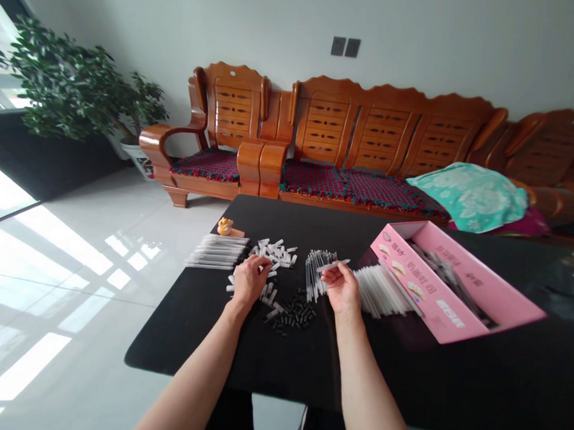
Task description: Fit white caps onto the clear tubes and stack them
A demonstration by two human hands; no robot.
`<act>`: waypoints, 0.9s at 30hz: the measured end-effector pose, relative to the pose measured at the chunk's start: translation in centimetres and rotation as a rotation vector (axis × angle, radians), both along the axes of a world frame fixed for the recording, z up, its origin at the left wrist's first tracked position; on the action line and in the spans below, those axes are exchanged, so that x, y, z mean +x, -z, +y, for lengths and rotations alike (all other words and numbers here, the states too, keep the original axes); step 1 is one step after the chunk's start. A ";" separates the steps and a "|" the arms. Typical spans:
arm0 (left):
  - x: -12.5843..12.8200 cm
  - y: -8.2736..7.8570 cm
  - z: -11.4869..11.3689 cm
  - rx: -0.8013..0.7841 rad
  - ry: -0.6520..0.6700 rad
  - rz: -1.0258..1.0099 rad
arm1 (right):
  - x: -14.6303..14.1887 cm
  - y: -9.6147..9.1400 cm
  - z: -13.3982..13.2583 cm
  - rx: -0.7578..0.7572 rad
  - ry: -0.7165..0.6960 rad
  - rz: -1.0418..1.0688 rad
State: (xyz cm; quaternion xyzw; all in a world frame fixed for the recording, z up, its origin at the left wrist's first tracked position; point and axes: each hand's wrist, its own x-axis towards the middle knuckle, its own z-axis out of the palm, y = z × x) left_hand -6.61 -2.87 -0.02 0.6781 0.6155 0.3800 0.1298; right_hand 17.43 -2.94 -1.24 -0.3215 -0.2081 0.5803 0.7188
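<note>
My left hand [251, 278] is over a scattered pile of short white pen caps [278, 250], fingers curled together; whatever they pinch is hidden. My right hand [343, 288] holds a slim whitish pen barrel [333, 266] nearly level between thumb and fingers, palm turned up. Beneath it lies a bundle of thin pen refills [311, 277]. White pen barrels [383, 292] are laid side by side to its right. Small black plugs [297, 313] form a heap between my forearms. At the left edge, several white pens [218, 251] lie in a row.
A pink open box [424, 299] with dark slender pieces inside stands at the right. A small yellowish figurine [225, 226] sits behind the row of pens. The black table [184, 335] has a rounded left corner. Beyond it stands a wooden sofa [327, 124] with a turquoise cloth [475, 196].
</note>
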 end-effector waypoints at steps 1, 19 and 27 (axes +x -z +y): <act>0.1 0.1 0.0 -0.011 0.006 0.040 | 0.0 0.0 0.0 0.003 -0.005 0.005; -0.1 0.3 0.0 -0.075 0.393 0.272 | 0.1 0.1 0.0 0.000 -0.004 -0.011; 1.6 -0.2 -0.5 -0.057 0.270 -0.040 | -0.4 -0.1 -0.2 0.005 -0.020 -0.010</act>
